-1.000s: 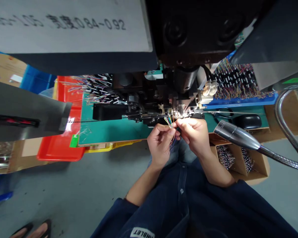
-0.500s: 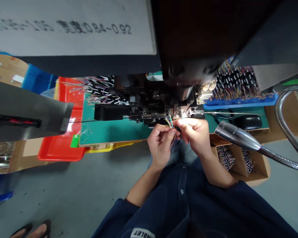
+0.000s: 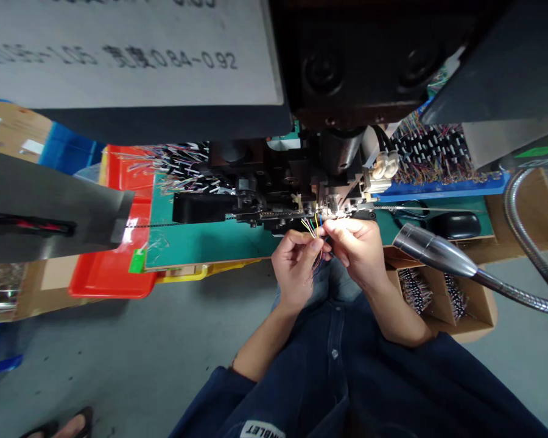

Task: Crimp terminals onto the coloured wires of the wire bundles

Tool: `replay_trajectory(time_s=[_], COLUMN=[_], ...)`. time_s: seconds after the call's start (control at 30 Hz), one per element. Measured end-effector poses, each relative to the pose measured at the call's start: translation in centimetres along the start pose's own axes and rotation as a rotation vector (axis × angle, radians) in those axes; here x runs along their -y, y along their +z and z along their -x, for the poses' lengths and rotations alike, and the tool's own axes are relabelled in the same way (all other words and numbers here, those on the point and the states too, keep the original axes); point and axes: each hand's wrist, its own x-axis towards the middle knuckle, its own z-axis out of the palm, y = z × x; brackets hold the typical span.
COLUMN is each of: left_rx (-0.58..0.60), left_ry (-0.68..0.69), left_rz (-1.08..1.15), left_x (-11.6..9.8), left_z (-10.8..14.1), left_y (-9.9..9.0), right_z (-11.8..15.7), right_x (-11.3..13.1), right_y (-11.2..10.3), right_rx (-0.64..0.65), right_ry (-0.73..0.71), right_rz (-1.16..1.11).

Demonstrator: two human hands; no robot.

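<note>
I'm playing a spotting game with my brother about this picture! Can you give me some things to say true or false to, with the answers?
1. The left hand is pinching thin coloured wires. True.
2. The right hand is holding the silver lamp. False: the right hand is up beside the left one, close to the machine.
3. The tray on the person's left is all white. False: the tray is red.
4. The person's shirt is dark blue. True.
5. The cardboard box on the right has wire bundles inside. True.
</note>
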Motion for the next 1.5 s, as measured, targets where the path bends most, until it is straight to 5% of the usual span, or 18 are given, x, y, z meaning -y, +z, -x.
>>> replay_trajectory(time_s=[0.37, 0.63, 1.5], left_rx=[-0.008, 0.051, -0.019], left_ry=[0.027, 0.008, 0.055], left_rz=[-0.019, 0.022, 0.031], left_x=[0.1, 0.4, 0.4], left_z=[0.0, 0.2, 0.0], left_y=[0.0, -0.4, -0.1], right_z=[0.0, 0.4, -0.1], right_x=[0.1, 2.0, 0.5], right_y=[0.1, 0.0, 0.2], right_rx=[-0.009, 0.058, 0.013], right_ry=[-0.008, -0.098, -0.012], right_rz=[-0.047, 0.122, 0.023])
